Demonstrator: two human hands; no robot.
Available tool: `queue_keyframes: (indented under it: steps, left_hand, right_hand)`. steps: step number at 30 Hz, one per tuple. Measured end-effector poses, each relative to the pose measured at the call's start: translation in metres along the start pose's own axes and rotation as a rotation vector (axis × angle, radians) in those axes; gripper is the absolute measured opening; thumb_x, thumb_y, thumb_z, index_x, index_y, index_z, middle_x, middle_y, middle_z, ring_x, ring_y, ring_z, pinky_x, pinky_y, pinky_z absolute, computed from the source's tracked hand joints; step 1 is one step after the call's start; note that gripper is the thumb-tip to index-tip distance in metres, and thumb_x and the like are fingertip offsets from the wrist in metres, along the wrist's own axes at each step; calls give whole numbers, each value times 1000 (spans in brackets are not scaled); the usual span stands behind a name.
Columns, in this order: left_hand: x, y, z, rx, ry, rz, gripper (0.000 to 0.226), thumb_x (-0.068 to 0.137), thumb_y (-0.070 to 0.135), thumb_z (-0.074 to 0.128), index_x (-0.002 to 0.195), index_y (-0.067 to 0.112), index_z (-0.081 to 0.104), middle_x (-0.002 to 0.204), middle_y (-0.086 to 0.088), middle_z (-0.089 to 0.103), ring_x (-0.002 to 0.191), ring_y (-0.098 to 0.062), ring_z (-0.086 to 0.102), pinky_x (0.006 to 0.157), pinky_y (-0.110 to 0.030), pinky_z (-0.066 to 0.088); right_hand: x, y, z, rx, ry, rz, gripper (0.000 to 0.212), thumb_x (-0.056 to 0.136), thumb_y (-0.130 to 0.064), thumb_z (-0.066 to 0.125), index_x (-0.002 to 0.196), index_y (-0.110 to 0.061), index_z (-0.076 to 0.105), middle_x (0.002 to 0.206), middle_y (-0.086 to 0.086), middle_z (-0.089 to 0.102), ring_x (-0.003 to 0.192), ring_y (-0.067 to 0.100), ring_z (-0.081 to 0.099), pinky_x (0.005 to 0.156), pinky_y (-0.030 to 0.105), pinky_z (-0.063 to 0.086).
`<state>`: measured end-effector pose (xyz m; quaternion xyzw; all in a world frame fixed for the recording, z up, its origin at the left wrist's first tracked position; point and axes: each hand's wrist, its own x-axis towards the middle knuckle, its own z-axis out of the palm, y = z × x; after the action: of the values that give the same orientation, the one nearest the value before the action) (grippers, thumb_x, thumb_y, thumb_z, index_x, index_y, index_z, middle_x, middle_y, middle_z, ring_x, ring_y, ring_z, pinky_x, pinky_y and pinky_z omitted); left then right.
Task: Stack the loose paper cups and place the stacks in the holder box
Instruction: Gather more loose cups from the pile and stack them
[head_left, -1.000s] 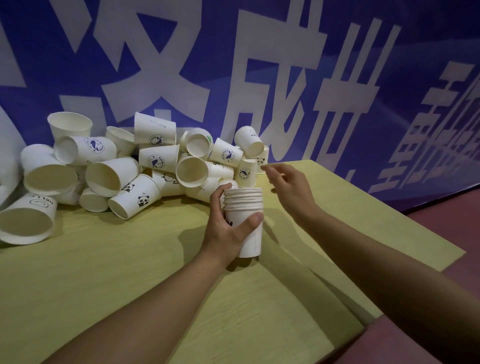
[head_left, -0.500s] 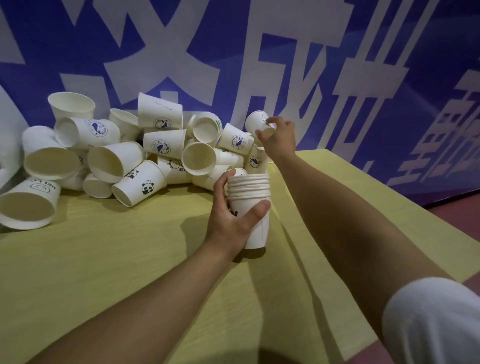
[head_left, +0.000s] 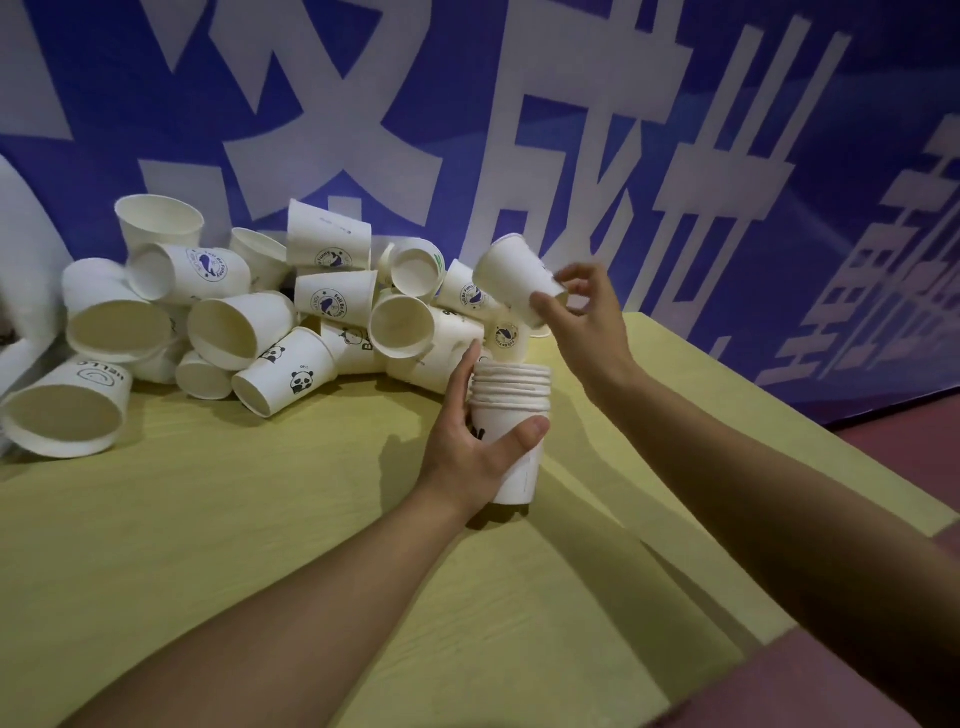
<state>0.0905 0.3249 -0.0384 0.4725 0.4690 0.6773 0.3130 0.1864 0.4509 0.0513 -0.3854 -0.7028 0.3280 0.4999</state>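
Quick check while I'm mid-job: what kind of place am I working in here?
Probably an event or exhibition space, not a kitchen, though that is a guess. A large blue banner with big white characters fills the backdrop, a plain yellow-green table stands against it, and printed disposable paper cups lie heaped on the table.

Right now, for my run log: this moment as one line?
left hand: grips stack | right hand: holds cup above stack | pile: remains
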Motion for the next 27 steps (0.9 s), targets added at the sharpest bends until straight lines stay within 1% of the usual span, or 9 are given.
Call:
queue_keyframes:
  steps: [4,7,9,12,15,19,21,25,27]
  left_hand:
    - [-2,2,-3,53,-40,-24,110,57,56,84,150,56,24,139,21,52,112,10,59,79,-10,51]
    - [-3,5,-3,108,-72,-40,115,57,63,83,150,60,17,148,9,49,124,-9,58,95,-32,56]
    - [-5,5,-3,113,-87,-36,113,57,62,84,146,66,16,148,5,50,126,-14,59,99,-43,56]
    - [-7,7,-1,111,-92,-16,103,57,58,85,134,79,19,144,8,55,121,-10,62,97,-38,57]
    - [-6,7,-2,101,-87,-19,102,58,58,85,131,81,18,144,9,54,120,-8,62,88,-26,58]
    - [-4,6,-3,78,-94,-20,109,63,52,92,140,71,18,147,6,51,121,-10,61,79,-20,57]
    - [-4,5,-3,65,-100,-9,111,61,53,92,145,66,19,147,6,51,119,-9,62,79,-20,57]
    - [-4,5,-2,28,-79,-12,109,58,49,87,147,57,24,140,11,55,106,5,65,74,-14,54]
    - [-3,5,-3,12,-44,-20,108,61,43,90,147,53,25,139,10,55,105,4,65,73,-13,54]
  right_hand:
    - [-43,-17,-17,42,-106,22,36,91,-22,70,119,-22,47,111,-11,50,99,15,62,66,18,55]
    - [-62,-24,-23,-51,-235,53,55,91,-22,70,134,-32,37,115,-4,47,100,19,62,73,26,59]
    - [-65,-27,-26,-120,-298,45,71,92,-22,67,146,-44,26,116,0,47,98,18,62,76,26,58]
    - [-64,-30,-31,-207,-344,16,76,95,-24,64,152,-46,19,107,-3,49,95,15,61,77,23,55]
    - [-64,-27,-33,-245,-356,11,68,96,-29,63,150,-45,25,104,-2,50,92,14,59,75,21,54]
    - [-60,-24,-33,-220,-313,5,75,94,-29,67,150,-44,20,106,-1,51,90,14,62,70,18,54]
    - [-54,-24,-33,-250,-358,27,75,95,-31,65,152,-44,19,107,-2,52,95,14,60,73,18,49]
    - [-52,-19,-35,-243,-365,47,59,94,-35,64,145,-42,34,107,1,58,100,15,60,85,29,53]
    - [-57,-17,-38,-230,-340,-13,44,96,-35,62,137,-40,45,109,-3,60,100,11,62,85,29,54]
